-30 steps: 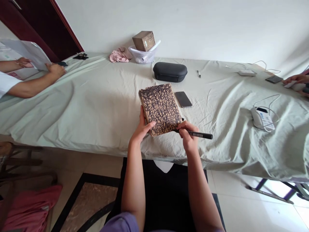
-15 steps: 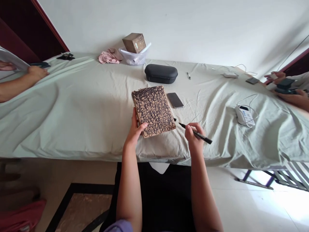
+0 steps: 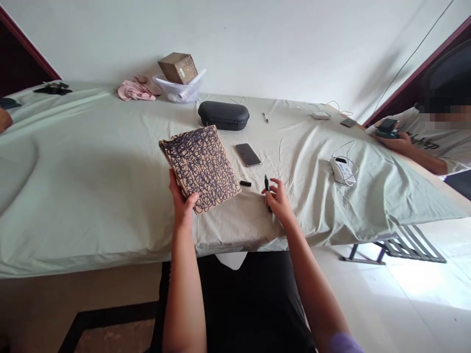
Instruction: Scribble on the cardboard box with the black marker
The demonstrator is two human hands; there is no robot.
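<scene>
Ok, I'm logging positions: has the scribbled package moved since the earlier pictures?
Yes: the scribbled package moved left, away from the phone, widening their gap.

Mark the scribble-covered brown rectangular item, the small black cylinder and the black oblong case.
Scribble-covered brown rectangular item [image 3: 202,169], head view: scribbled face.
Small black cylinder [image 3: 245,184], head view: middle of side.
Black oblong case [image 3: 223,116], head view: middle of body.

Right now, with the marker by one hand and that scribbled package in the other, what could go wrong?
The marker by the right hand looks uncapped, so its tip might stain the cloth.

A small black piece, apparently its cap, lies loose on the cloth and could get knocked away.

Only the left hand grips the package, at one side, so it might tilt or slip.
</scene>
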